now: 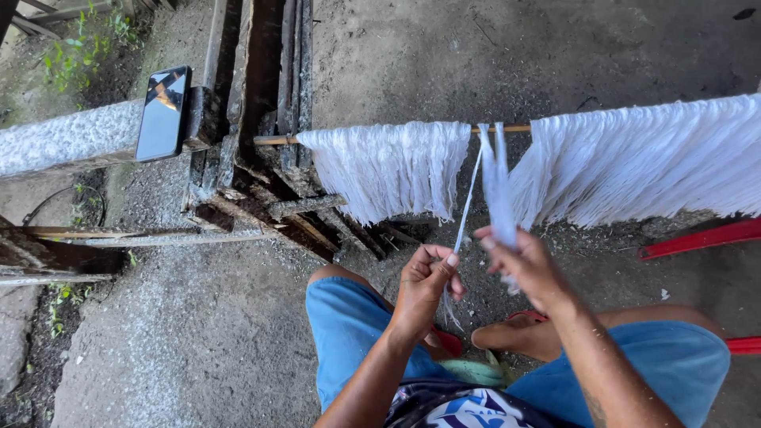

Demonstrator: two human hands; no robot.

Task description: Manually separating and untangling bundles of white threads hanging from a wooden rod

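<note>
A thin bamboo stick [507, 128] runs level across the view, with two dense bunches of white fibre strips [392, 166] hanging from it. In the gap between the bunches hang a few loose strips. My left hand [424, 284] pinches one thin white strand [468, 208] that runs up to the stick. My right hand [527, 268] is closed on a wider white strip [498, 186] hanging from the same spot. Both hands are close together above my knees in blue shorts [349, 325].
A dark phone [163, 112] stands propped on a grey concrete ledge [67, 141] at the left. Dark wooden planks [273, 190] lie behind the stick. A red plastic piece [701, 238] sits at the right. The ground is rough concrete with weeds at the left.
</note>
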